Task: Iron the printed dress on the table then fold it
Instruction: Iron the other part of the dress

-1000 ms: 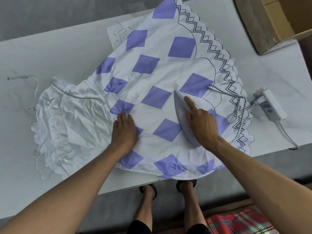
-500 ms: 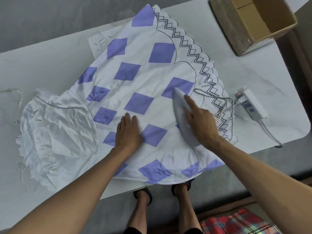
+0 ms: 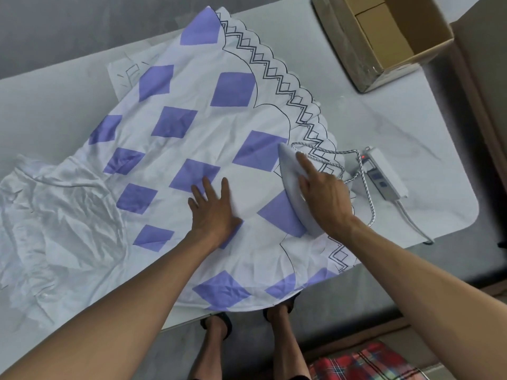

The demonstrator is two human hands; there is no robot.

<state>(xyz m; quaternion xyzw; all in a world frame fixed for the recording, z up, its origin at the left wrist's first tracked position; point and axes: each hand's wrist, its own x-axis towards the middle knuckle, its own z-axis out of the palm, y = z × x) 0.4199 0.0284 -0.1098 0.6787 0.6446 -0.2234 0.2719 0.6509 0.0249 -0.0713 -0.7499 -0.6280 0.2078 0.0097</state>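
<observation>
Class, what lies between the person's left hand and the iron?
In the head view, only the dress lies there: white fabric and part of a purple diamond, between left hand and iron.

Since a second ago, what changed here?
The right hand slid the iron across the dress toward its zigzag hem. The left hand, flat on the cloth, slid the same way onto the next purple diamond. Unchanged: grip on the iron, power strip, box.
</observation>
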